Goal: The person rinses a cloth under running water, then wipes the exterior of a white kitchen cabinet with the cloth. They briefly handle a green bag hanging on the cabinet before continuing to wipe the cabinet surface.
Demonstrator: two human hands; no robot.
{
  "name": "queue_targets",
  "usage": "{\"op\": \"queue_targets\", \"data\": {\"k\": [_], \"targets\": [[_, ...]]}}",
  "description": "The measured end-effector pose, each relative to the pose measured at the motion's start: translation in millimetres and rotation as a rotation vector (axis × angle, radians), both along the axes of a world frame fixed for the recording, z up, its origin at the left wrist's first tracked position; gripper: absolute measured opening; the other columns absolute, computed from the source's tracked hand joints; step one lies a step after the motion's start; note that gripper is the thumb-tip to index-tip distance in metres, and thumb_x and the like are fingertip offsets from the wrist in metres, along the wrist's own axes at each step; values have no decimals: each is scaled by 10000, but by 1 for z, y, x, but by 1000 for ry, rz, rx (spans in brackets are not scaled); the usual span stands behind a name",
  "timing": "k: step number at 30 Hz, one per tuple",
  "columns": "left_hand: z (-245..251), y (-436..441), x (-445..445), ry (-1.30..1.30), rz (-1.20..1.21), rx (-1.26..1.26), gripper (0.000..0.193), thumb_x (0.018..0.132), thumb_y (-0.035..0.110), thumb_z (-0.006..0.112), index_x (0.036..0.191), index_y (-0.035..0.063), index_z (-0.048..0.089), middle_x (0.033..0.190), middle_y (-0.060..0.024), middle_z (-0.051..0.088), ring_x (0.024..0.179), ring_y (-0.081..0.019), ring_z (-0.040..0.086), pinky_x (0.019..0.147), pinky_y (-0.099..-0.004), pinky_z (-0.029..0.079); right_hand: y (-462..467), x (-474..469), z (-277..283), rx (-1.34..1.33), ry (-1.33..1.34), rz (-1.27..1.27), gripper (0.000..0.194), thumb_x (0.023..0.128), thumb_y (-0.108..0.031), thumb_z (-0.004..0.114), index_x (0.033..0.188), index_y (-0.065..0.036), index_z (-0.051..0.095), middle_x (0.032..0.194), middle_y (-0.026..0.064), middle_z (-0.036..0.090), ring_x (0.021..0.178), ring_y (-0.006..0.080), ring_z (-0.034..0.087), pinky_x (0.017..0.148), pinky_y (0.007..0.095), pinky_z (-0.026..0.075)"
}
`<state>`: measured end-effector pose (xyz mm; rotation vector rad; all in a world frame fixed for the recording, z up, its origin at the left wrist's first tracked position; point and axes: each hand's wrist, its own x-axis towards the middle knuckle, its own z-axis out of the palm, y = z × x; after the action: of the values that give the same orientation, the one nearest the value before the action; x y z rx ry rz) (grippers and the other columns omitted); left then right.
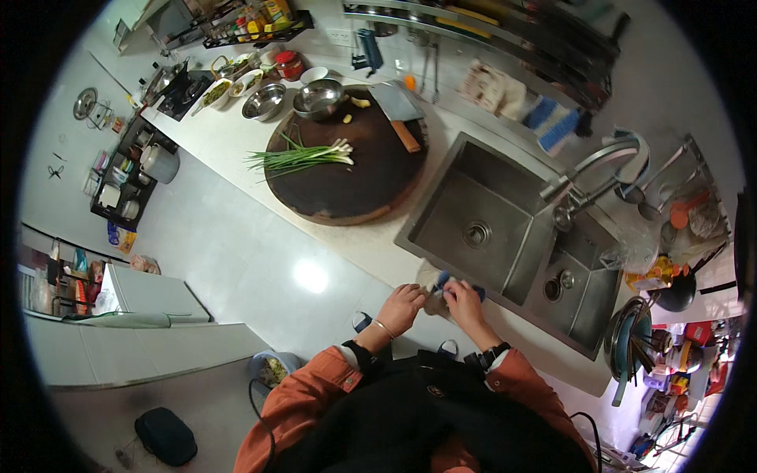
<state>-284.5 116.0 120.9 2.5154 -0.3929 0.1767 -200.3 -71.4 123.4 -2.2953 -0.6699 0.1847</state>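
Observation:
At the counter's front edge, left of the steel sink (473,236), my left hand (403,307) and my right hand (464,298) hold a beige and blue cloth (434,284) between them. The round wooden chopping board (355,189) lies farther back. A bunch of spring onions (301,156) rests on it, its green tips past the board's left edge. A cleaver (396,106) with a wooden handle lies at the board's back right. Near it are small yellowish pieces (359,102). One steel bowl (318,99) stands at the board's back edge, another steel bowl (264,102) beside it.
Dishes of food (216,94) and a red-lidded jar (288,65) stand at the back left, near the gas stove (189,91). A faucet (585,168) reaches over the sink. Stacked pans and a colander (630,337) stand at the right. A bin (273,368) is on the floor.

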Motion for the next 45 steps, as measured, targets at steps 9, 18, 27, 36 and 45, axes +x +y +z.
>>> {"op": "queue_targets", "data": {"k": [9,18,27,36,45], "targets": [[68,162,-33,487,367,-1295,391,917,151,667,1266,115,493,1067,-41,558,986,-117,531,818,-267,491,172,-29,100,533,639,362,310,890,-48,654,1190,-55,578,1074,97,603,829,184,632,730,321,529],[48,235,-68,453,619,-1725,270,989,252,531,1203,88,508,1119,-116,644,1018,-242,645,886,-356,514,70,-32,-14,-355,-106,550,532,903,-165,618,1393,-28,463,1435,156,456,1360,319,401,1141,434,315],[106,237,-42,501,489,-1677,530,935,413,584,1338,94,455,1216,-84,590,1115,-223,576,900,-361,496,-27,149,20,1033,796,-144,398,1031,-284,462,1357,-71,542,1438,142,484,1308,279,478,1117,339,345],[117,201,28,619,597,-1295,409,940,390,650,1095,12,625,840,31,608,652,-31,501,556,-201,424,114,101,43,450,890,135,501,882,-67,663,1356,-71,502,1266,112,574,1223,196,525,980,355,460],[154,276,-43,548,781,-1022,457,893,217,719,1267,34,531,997,-23,641,873,-102,597,766,-256,516,298,69,135,119,658,820,352,881,-236,707,1173,-46,656,965,109,705,860,177,648,799,295,500]]}}
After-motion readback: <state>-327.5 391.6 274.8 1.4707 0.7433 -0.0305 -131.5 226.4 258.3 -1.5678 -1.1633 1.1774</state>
